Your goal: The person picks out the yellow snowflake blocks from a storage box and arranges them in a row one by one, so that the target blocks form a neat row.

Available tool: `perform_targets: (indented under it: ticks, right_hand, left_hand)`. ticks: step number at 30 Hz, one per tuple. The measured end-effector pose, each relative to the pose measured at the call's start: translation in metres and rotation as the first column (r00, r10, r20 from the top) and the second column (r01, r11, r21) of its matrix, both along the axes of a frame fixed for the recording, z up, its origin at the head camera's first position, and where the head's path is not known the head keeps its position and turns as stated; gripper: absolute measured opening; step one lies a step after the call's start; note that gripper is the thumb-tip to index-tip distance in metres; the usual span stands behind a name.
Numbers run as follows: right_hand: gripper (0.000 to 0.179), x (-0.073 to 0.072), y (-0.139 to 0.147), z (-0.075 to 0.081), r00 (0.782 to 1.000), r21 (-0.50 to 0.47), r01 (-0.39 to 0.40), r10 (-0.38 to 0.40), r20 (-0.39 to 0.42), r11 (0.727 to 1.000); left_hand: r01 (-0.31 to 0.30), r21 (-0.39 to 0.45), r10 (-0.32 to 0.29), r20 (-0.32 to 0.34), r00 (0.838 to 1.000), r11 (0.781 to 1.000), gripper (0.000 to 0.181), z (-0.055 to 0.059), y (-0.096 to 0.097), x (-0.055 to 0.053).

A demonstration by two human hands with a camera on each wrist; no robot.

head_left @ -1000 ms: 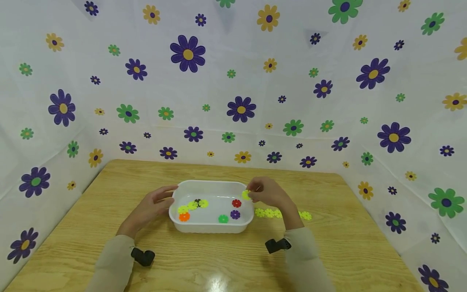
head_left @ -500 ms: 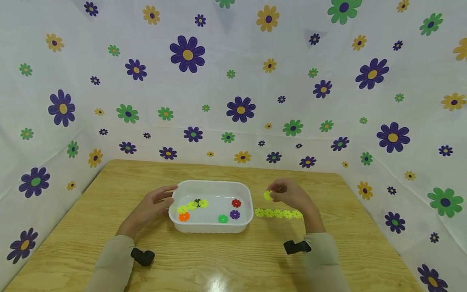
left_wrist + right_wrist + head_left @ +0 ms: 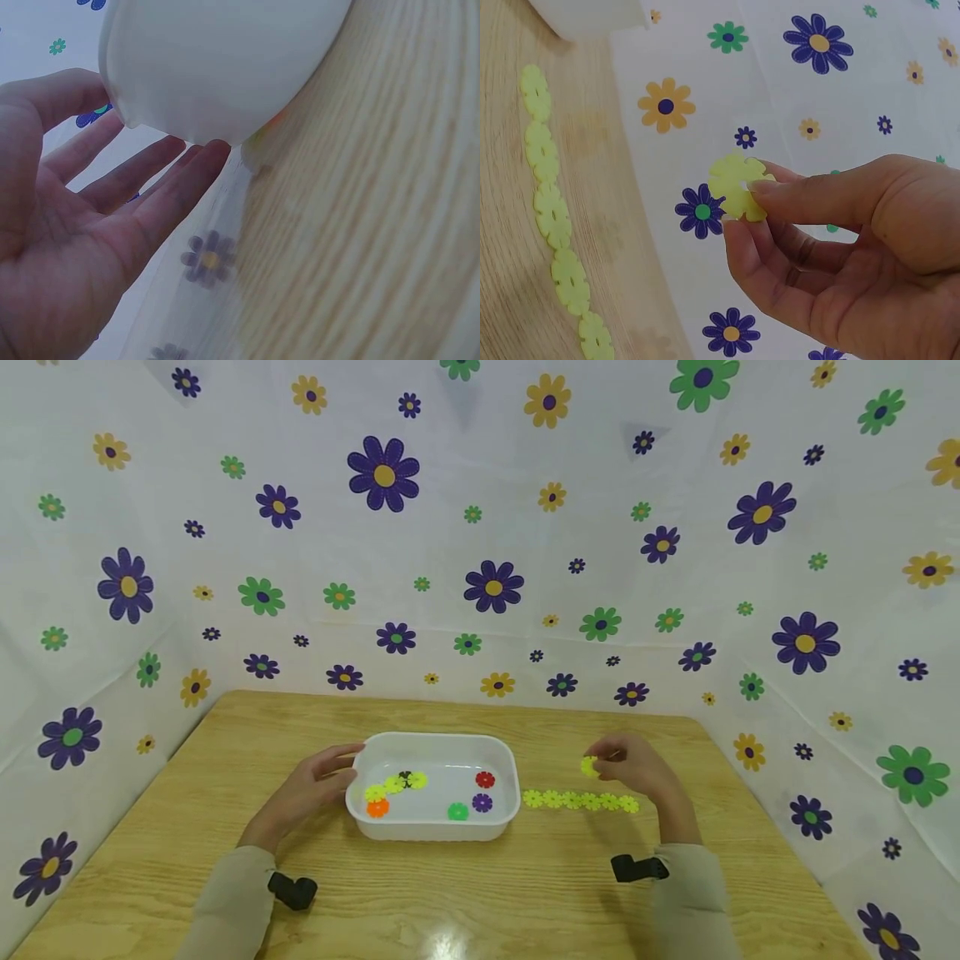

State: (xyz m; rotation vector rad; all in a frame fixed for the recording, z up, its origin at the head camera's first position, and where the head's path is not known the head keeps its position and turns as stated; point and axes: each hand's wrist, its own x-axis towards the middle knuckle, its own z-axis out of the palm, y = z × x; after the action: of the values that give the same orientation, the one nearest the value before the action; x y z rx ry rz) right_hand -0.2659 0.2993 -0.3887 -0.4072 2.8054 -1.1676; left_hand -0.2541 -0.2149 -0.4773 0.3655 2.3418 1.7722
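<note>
We see a white cloth (image 3: 431, 539) patterned with purple, green and yellow flowers, hanging at the far side and both ends of a wooden table (image 3: 480, 893). On the table sits a white tub (image 3: 435, 832) with rounded corners. Beige sleeves (image 3: 232, 902) reach in from the near side. The left hand (image 3: 311, 783) has its fingers spread and fairly straight, fingertips against the tub's left end, curled round nothing. The right hand (image 3: 633, 768) is raised right of the tub, thumb and fingers closed in a pinch. On the table we count six yellow flower-shaped discs (image 3: 572, 800) in a line, starting just beside the tub. Inside the tub, yellow discs (image 3: 394, 785) lie with a black disc (image 3: 406, 777) and an orange disc (image 3: 377, 808) toward the left; a red disc (image 3: 485, 780), purple disc (image 3: 482, 802) and green disc (image 3: 457, 812) lie toward the right. Last, we find one single yellow disc (image 3: 729, 180) in the right hand's pinch, above the table, near the line but apart from it.
</note>
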Motion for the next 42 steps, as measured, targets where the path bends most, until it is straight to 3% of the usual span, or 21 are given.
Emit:
perform_targets:
  ticks: [7, 20, 42]
  right_hand:
    - [0.023, 0.002, 0.022, -0.001, 0.999, -0.018, 0.031, -0.031, 0.023, 0.999]
    - [0.022, 0.010, 0.052, -0.003, 0.986, 0.047, 0.144, -0.148, 0.077, 0.988]
    - [0.024, 0.006, 0.084, -0.027, 0.926, 0.019, 0.303, -0.299, 0.230, 0.953]
  left_hand:
    - [-0.001, -0.001, 0.001, -0.002, 1.000, 1.000, 0.057, 0.000, 0.000, 0.001]
    - [-0.005, -0.010, 0.005, -0.005, 1.000, 1.000, 0.058, -0.002, 0.001, 0.000]
    - [-0.016, -0.013, 0.016, 0.000, 1.000, 1.000, 0.056, -0.005, 0.001, -0.002]
